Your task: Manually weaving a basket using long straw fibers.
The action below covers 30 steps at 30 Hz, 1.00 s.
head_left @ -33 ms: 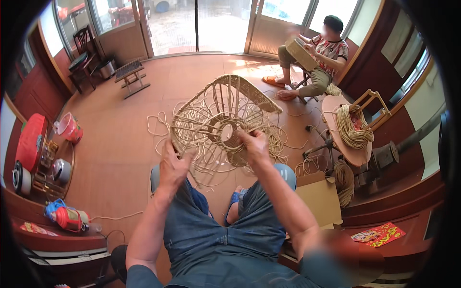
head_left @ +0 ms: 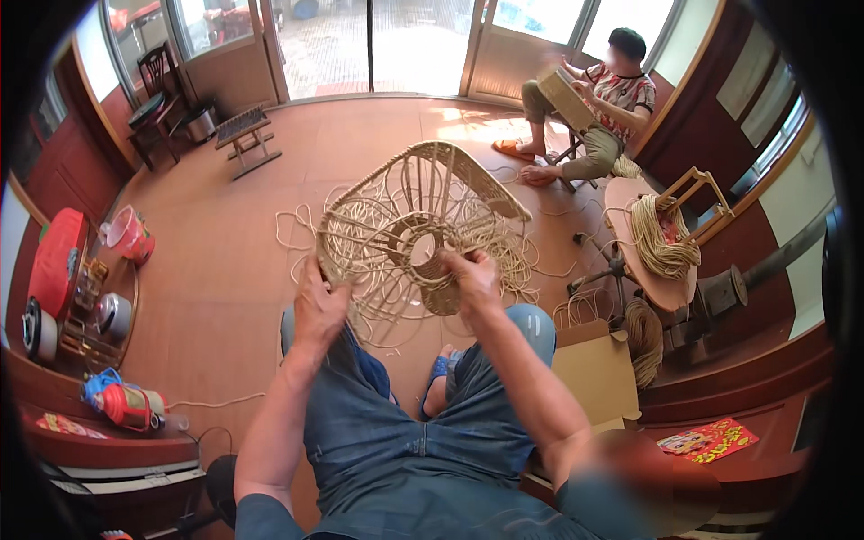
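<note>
A half-woven tan cord basket (head_left: 423, 166), with bare spokes around a round centre ring, is held up over my knees. My left hand (head_left: 319, 310) grips its left edge near the lower corner. The fingers of my right hand (head_left: 472, 286) pinch the woven centre ring just right of the hole. Behind and beneath the basket, loose pale cord (head_left: 511, 261) lies in a wide tangle on the floor, partly hidden by the weave.
A co-worker (head_left: 612, 108) sits at back right holding a boxy piece. Right stand a board with cord coils (head_left: 666, 243) and a cardboard sheet (head_left: 589, 364). Left are a red bucket (head_left: 137, 243), kettle (head_left: 112, 319) and thermos (head_left: 130, 405). A low stool (head_left: 241, 135) stands farther back.
The basket has tilted slightly, its right end lower. Both my hands have shifted a little to the left with it, still gripping it.
</note>
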Each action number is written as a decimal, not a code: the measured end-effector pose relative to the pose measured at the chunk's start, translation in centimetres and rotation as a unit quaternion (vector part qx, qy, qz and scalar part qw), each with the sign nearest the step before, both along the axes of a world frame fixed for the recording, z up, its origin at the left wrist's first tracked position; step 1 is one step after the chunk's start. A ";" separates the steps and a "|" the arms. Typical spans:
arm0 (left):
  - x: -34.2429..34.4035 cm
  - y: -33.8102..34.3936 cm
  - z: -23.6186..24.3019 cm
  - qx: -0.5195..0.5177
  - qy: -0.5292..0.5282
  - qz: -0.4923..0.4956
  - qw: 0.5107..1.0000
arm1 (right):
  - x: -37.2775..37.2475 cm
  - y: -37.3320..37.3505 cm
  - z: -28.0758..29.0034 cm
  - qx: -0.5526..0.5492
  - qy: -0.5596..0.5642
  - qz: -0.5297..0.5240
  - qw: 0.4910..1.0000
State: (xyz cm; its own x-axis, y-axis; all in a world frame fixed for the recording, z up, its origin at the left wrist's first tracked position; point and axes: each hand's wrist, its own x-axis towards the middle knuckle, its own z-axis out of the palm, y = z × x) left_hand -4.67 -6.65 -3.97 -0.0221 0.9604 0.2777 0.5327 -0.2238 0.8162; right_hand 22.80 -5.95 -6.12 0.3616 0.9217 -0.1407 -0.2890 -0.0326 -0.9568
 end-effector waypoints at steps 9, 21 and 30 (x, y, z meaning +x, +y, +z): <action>-2.7 -1.5 -5.2 -0.072 0.097 -0.055 0.991 | -3.1 -10.8 -4.9 -0.035 0.158 -0.017 0.987; -4.7 -5.3 0.3 -0.087 0.183 -0.008 0.979 | -1.4 -11.8 -4.2 -0.037 0.130 0.058 0.989; -10.1 -6.0 0.1 -0.197 -0.208 -0.125 0.950 | 0.0 -11.7 3.7 0.065 -0.561 0.041 0.824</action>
